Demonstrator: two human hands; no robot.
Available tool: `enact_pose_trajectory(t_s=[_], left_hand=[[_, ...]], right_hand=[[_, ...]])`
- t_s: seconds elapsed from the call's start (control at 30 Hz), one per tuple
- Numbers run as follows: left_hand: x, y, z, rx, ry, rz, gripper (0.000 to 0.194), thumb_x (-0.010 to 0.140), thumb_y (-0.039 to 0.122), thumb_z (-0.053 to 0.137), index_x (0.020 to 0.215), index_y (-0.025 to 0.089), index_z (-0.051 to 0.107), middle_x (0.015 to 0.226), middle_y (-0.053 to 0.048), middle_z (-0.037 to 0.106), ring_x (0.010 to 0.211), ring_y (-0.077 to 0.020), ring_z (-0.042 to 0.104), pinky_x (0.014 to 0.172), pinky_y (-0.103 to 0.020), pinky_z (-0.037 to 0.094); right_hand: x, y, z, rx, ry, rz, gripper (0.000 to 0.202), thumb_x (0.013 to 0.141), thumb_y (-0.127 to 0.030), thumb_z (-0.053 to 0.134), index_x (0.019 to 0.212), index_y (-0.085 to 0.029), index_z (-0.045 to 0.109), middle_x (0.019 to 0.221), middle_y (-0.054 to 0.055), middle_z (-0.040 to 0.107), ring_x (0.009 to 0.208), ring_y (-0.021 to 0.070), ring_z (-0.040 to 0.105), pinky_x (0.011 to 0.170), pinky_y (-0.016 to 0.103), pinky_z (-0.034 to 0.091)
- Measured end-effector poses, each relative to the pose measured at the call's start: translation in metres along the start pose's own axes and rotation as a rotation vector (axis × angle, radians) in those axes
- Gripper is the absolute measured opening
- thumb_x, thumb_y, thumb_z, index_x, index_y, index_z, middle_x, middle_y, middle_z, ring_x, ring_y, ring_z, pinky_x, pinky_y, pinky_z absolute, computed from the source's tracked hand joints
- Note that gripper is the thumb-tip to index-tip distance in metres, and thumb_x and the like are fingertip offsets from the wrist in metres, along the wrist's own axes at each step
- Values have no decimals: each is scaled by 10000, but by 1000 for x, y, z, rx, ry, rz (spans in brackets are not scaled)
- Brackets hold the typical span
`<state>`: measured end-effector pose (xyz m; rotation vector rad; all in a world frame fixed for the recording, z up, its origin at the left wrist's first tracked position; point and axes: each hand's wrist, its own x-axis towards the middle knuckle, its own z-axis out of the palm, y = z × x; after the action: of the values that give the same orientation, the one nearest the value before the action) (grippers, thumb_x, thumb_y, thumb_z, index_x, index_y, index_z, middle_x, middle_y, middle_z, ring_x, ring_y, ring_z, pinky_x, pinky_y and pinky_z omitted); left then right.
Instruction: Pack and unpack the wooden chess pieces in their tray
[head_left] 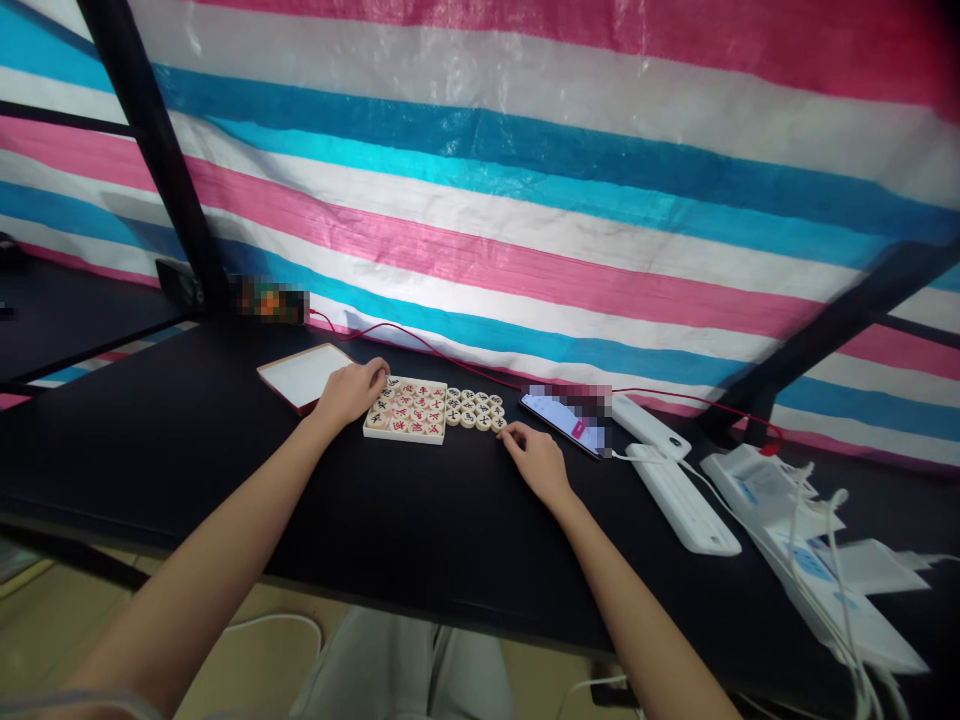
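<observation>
On the left, I register a box lid (300, 372), white interior up, on the black table (420, 510). The left hand (352, 392), partly curled, sits at the upper-left corner of the white tray (403, 438) of round pieces (416, 413); I cannot confirm a grip. Loose pieces (468, 420) adjoin the tray's right side. The right hand (536, 462), fingers bent, meets their near-right end; hold indeterminate. A phone (559, 415) lies farther right.

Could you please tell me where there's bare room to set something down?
Bare tabletop lies on the near side of the piece-filled box and left of the lid; it's crowded from the phone to the power strip.
</observation>
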<state>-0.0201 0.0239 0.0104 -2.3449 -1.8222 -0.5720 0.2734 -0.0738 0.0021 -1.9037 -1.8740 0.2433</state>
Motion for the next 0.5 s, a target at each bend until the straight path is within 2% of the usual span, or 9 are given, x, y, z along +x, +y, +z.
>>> enact_pose_trajectory(t_s=[0.1,0.2,0.27,0.4,0.5], left_hand=[[1,-2,2,-9,22,-2,350,868,352,287,994,227,589,744,-43,657,706,-207,605,610,-264,377],[3,-3,4,-39,49,-17,346,867,346,290,989,235,595,722,-41,650,696,-211,604,598,-267,370],[3,-4,5,-58,65,-39,340,866,345,298,987,243,598,706,-37,647,694,-212,604,594,-267,367],[3,-5,4,-84,96,-75,322,864,344,316,975,243,601,711,-34,651,699,-211,605,589,-266,360],[2,-7,1,-110,116,-83,310,864,331,324,977,240,598,732,-34,660,707,-206,608,594,-265,361]], right_hand=[[-1,-9,-2,38,67,-66,239,853,-364,431,827,-250,640,645,-29,603,607,126,534,549,214,284],[3,-31,-1,113,108,-162,209,850,-337,455,868,-239,639,691,-26,610,602,115,523,575,217,318],[10,-54,3,145,82,-286,183,844,-301,480,920,-241,637,767,-16,619,663,118,529,627,223,348],[27,-103,18,66,-36,-663,205,828,-221,534,996,-266,642,978,12,599,930,154,498,810,274,349],[40,-126,29,-38,-107,-824,220,830,-200,545,999,-284,658,1019,21,573,968,165,466,848,310,334]])
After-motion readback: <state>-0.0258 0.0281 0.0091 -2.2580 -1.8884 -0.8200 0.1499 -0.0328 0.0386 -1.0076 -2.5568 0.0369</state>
